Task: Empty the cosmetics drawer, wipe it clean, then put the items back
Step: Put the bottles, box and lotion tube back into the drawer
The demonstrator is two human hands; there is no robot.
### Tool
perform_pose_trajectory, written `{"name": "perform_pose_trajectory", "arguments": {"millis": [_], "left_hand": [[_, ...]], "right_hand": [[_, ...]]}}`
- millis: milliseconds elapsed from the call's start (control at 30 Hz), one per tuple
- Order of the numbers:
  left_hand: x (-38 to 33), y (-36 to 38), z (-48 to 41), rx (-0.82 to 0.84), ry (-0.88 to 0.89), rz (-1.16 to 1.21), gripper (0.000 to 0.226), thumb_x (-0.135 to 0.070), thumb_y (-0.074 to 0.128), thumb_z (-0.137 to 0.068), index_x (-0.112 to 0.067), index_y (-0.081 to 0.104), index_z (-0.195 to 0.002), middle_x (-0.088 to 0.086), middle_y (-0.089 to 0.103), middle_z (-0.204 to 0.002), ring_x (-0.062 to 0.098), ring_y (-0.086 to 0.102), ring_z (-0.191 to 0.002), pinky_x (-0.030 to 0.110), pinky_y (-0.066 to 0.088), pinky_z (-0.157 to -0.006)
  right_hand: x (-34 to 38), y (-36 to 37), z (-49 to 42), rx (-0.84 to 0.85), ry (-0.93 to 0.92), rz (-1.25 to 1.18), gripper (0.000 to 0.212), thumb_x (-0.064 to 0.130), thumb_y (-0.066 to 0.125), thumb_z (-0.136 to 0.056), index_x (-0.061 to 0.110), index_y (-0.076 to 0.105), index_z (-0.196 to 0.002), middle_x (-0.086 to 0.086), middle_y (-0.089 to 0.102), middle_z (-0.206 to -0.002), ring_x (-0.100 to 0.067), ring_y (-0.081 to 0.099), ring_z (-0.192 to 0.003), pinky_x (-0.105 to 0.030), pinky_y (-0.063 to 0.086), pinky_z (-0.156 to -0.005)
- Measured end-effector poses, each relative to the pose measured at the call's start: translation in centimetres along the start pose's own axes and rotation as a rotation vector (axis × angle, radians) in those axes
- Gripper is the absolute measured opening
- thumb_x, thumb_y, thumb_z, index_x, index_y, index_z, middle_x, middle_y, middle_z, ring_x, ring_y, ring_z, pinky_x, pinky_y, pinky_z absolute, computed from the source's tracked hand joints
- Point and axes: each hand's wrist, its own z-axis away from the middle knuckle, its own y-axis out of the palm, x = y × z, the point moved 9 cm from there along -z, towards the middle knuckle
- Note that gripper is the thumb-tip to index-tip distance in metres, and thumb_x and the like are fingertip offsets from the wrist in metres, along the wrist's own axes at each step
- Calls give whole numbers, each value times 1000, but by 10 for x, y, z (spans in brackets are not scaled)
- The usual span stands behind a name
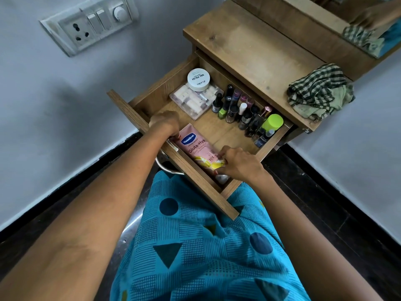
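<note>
The wooden drawer (pixel 219 132) stands pulled out under the dresser top. A pink lotion tube (pixel 196 148) lies along its front wall. My left hand (pixel 166 123) holds the tube's upper end with curled fingers, and my right hand (pixel 237 162) pinches its yellow lower end. Further in lie a clear plastic case (pixel 191 103) with a white nail polish remover tub (pixel 198 79) on it. Several nail polish bottles (pixel 240 111) and a bottle with a lime green cap (pixel 272 122) line the right side.
A green checked cloth (pixel 319 94) lies bunched on the dresser top (pixel 256 53), in front of a mirror (pixel 347 14). A switch plate (pixel 91 22) is on the wall at the left. A metal handle (pixel 167 167) hangs on the drawer front, above my blue garment.
</note>
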Motion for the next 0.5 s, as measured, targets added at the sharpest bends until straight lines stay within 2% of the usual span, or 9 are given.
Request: {"name": "perform_pose_trajectory", "arguments": {"millis": [300,400,500], "left_hand": [[-3,3,0,-21,0,-103,30,-21,64,-84,-6,58,-109,12,63,-111,27,59,-104,31,41,-72],[-5,-3,2,-107,8,-111,22,-18,56,-90,-6,58,-109,12,62,-113,27,59,-105,30,39,-71],[-6,-17,11,-239,38,16,21,-20,51,-93,-7,61,-106,11,63,-110,27,60,-102,32,41,-71]], "right_hand": [[-1,1,0,15,6,3,52,36,66,-81,13,45,-122,-8,55,-118,-23,55,-104,-32,44,-80],[0,0,2,12,11,-16,51,34,67,-80,12,46,-121,-9,55,-117,-24,56,-104,-35,47,-84],[1,-3,6,-22,10,-56,49,33,67,-81,12,48,-121,-9,56,-115,-25,58,-101,-40,51,-88]]}}
